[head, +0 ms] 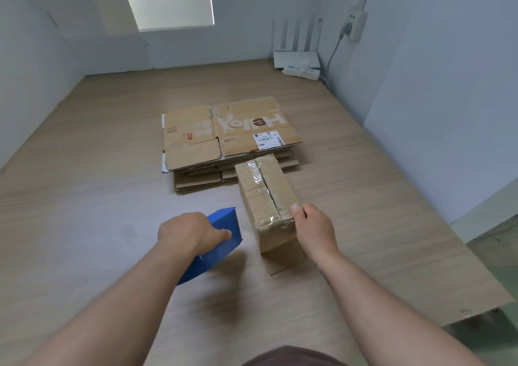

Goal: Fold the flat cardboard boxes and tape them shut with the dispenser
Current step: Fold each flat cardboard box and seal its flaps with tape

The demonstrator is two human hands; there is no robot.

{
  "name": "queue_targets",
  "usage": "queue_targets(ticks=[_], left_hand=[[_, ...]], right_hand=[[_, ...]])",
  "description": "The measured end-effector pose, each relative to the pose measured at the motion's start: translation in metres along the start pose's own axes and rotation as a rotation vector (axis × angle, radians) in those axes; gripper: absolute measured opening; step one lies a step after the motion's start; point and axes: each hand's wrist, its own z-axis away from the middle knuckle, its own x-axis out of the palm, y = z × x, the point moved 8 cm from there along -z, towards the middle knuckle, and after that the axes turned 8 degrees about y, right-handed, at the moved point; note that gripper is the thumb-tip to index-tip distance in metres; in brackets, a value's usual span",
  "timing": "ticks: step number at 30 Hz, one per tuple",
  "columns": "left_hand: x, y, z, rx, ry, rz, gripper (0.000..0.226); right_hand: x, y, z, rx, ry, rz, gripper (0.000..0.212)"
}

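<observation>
Now my right hand (312, 227) grips the near end of the taped box (265, 194), which lies on the wooden surface (84, 197). My left hand (190, 232) holds the blue dispenser (224, 222) just beside it, with the flat cardboard stack (224, 135) just beyond.

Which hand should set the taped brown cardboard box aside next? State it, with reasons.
Right hand, probably: it grips the near end of the taped brown cardboard box. The left hand is occupied, holding the blue tape dispenser.
</observation>
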Motion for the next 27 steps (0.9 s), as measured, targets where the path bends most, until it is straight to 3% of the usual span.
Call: queue_targets(ticks=[7,15,27], left_hand=[[0.009,0.022,0.006,-0.054,-0.045,0.080,0.042],[0.018,-0.028,0.024,-0.167,-0.158,0.135,0.048],[0.026,-0.017,0.037,-0.256,-0.154,0.190,0.046]], right_hand=[[0.000,0.001,-0.001,-0.025,-0.019,0.016,0.041],[0.003,-0.001,-0.003,-0.013,-0.061,0.011,0.038],[0.005,-0.003,-0.004,-0.041,-0.087,0.040,0.039]])
